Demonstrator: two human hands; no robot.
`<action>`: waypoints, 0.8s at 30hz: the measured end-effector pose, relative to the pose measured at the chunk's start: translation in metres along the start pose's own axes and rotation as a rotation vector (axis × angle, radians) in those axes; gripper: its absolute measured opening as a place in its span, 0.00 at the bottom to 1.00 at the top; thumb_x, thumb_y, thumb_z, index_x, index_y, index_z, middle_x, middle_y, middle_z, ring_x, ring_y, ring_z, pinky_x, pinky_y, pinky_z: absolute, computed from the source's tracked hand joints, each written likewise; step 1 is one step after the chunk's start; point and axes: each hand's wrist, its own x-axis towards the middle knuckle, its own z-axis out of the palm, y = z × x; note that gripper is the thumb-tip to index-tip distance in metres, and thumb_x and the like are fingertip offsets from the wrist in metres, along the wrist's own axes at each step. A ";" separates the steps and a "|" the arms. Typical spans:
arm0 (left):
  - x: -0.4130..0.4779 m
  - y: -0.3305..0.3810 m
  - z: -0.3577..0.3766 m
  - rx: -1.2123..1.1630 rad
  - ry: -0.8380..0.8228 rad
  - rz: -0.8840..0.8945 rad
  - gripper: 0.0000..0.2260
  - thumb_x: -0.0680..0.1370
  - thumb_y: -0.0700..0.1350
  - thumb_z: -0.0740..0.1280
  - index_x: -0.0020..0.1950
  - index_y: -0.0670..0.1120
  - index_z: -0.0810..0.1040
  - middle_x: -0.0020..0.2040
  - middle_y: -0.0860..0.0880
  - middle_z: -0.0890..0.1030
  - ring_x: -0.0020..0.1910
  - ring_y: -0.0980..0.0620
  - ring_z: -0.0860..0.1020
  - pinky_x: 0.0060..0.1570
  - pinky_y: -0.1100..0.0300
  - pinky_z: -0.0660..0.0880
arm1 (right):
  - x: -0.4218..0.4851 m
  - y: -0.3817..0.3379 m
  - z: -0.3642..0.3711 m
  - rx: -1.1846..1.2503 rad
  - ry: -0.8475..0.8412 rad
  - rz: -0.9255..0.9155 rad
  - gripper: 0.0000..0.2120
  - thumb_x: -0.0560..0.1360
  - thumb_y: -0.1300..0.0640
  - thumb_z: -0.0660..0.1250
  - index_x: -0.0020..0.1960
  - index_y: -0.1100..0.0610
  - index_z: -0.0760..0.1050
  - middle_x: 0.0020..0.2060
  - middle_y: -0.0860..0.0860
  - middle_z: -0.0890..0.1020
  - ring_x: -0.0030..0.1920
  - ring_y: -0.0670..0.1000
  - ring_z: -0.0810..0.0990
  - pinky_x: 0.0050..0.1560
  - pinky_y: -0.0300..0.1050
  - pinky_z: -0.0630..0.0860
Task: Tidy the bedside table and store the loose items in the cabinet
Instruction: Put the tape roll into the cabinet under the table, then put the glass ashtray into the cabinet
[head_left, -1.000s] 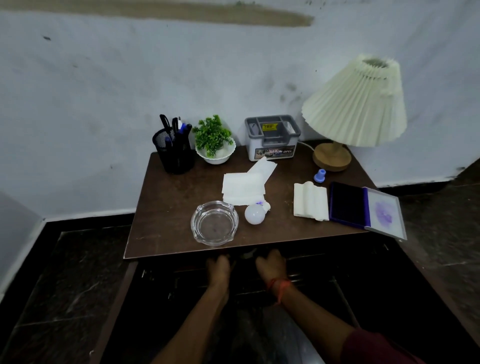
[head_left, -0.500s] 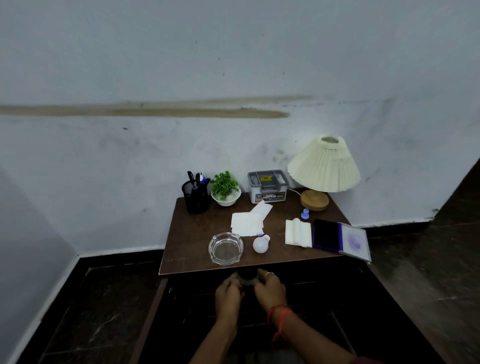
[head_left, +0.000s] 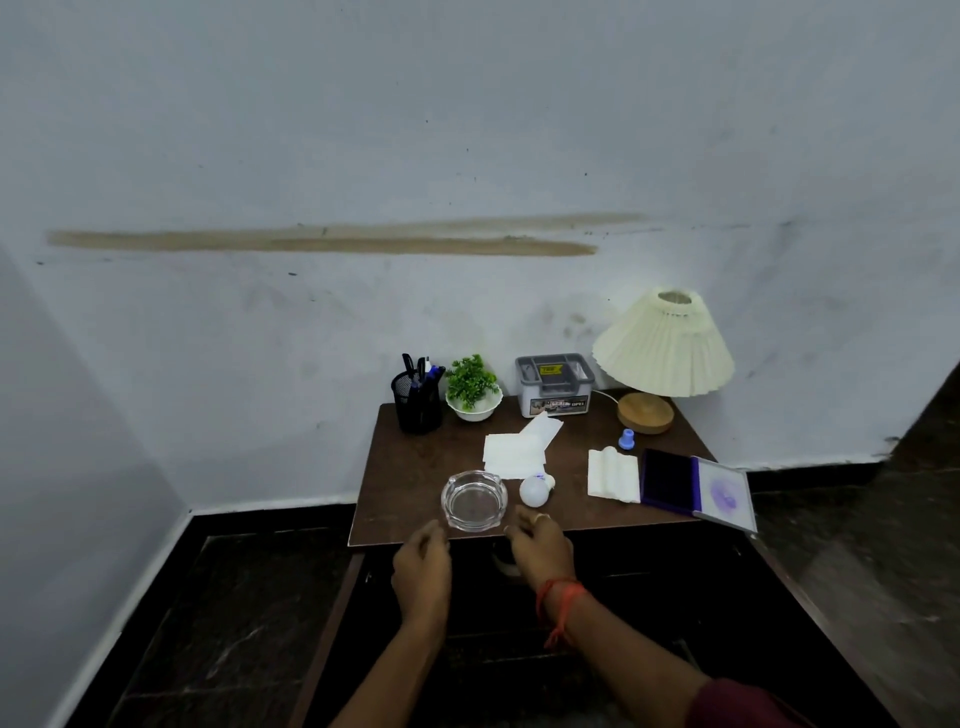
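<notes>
The brown bedside table carries a glass ashtray near its front edge. A white bulb lies just right of the ashtray, with loose white papers behind them. Further right are a folded white cloth, a small blue stamp and an opened purple ink pad. My left hand hovers at the table's front edge left of the ashtray, fingers loosely curled and holding nothing. To the ashtray's right, my right hand also holds nothing. The dark cabinet front lies below the tabletop.
Along the back stand a black mesh pen holder, a potted green plant, a grey box and a pleated lamp. The wall is close behind and to the left. Dark floor surrounds the table.
Both hands have risen from the cabinet front under the tabletop to the table's front edge and moved apart, one on each side of the ashtray. The view has tilted upward.
</notes>
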 end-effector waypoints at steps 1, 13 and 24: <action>0.011 -0.005 0.002 0.000 -0.001 -0.006 0.21 0.66 0.61 0.63 0.51 0.51 0.84 0.48 0.52 0.85 0.53 0.49 0.82 0.61 0.48 0.76 | 0.004 0.000 0.002 0.009 0.007 0.001 0.12 0.75 0.58 0.65 0.57 0.58 0.79 0.55 0.54 0.83 0.60 0.53 0.78 0.58 0.36 0.67; 0.041 0.028 0.013 0.067 -0.128 -0.036 0.12 0.70 0.50 0.63 0.39 0.48 0.85 0.41 0.46 0.86 0.47 0.44 0.83 0.55 0.44 0.79 | 0.027 -0.008 0.015 0.024 0.025 -0.026 0.13 0.77 0.60 0.62 0.59 0.58 0.79 0.54 0.55 0.83 0.58 0.54 0.78 0.53 0.34 0.65; 0.037 0.027 0.013 0.075 -0.158 0.007 0.11 0.68 0.49 0.64 0.43 0.49 0.86 0.40 0.49 0.86 0.45 0.46 0.84 0.53 0.45 0.80 | 0.034 -0.003 0.028 0.026 0.049 -0.041 0.15 0.74 0.60 0.64 0.59 0.54 0.79 0.52 0.54 0.84 0.57 0.54 0.79 0.51 0.32 0.66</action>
